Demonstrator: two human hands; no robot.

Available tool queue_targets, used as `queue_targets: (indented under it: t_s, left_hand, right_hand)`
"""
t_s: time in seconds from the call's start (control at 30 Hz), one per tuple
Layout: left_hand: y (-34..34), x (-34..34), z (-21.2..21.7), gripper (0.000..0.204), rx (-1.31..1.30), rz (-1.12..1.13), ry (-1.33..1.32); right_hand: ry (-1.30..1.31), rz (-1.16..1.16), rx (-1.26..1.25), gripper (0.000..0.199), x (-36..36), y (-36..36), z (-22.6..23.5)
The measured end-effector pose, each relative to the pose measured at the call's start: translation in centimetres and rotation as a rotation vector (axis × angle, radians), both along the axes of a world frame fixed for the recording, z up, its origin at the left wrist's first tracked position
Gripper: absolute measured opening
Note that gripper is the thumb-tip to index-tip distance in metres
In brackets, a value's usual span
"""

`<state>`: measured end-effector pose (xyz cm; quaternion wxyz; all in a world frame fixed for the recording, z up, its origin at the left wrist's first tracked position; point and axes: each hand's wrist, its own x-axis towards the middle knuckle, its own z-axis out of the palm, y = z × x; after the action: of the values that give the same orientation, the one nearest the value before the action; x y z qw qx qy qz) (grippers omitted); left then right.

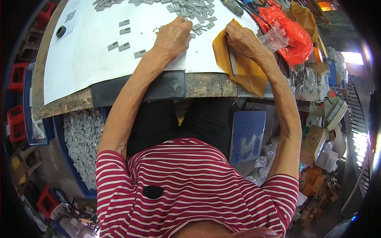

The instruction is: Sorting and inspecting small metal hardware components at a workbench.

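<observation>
My left hand (174,36) is closed, its fingers curled down at the near edge of a heap of small flat grey pieces (200,16); whatever its fingertips hold is hidden. A single grey piece (192,35) lies right beside it. To the right, my right hand (243,39) is closed around the top of a long flat grey strip (232,61), which points back toward me. Beneath that hand and strip is a sheet of brown-yellow paper (250,75), hanging over the table's front edge. Several grey pieces (124,47) with dark ends lie apart on the white sheet (87,59), left of my left hand.
A black ring (60,31) sits at the far left of the table. Beyond my right hand are a dark-handled tool (233,7) and red plastic bags (291,37). Below the table's left side stands a blue bin (63,150) full of grey pieces; cartons (311,144) crowd the right.
</observation>
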<state>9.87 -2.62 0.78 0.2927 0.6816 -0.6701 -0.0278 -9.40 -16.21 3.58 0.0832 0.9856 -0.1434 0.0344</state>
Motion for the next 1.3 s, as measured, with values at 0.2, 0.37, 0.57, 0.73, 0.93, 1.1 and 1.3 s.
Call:
queue_targets:
  t_s: [0.2, 0.37, 0.57, 0.73, 0.93, 1.1, 1.3]
  left_hand:
    - [0.1, 0.1, -0.1, 0.007, 0.013, -0.003, 0.094]
    - [0.1, 0.2, -0.1, 0.007, 0.003, -0.028, 0.127]
    - [0.2, 0.3, 0.4, 0.007, 0.089, -0.058, 0.213]
    - [0.7, 0.2, 0.3, 0.009, 0.042, -0.035, 0.162]
    - [1.3, -0.2, 0.1, 0.011, 0.056, -0.060, 0.121]
    - [3.1, -0.9, 0.8, 0.011, -0.026, -0.118, 0.251]
    - [6.7, -2.8, 1.8, 0.013, -0.021, -0.074, 0.663]
  right_hand:
    - [-0.067, 0.020, 0.003, 0.007, -0.4, -0.1, -0.3]
    - [-0.265, 0.001, 0.118, 0.008, -0.9, 0.0, -0.4]
    - [-0.485, -0.315, 0.688, 0.015, -1.9, 1.4, 0.2]
    - [-0.732, -0.522, 1.515, 0.012, -3.0, 4.2, 1.7]
    - [-0.890, -0.493, 1.811, 0.011, -3.6, 7.3, 2.1]
    - [-1.023, -0.452, 1.961, 0.009, -3.5, 9.2, 1.5]
    - [-1.107, -0.480, 1.835, 0.010, -1.7, 12.4, 0.8]
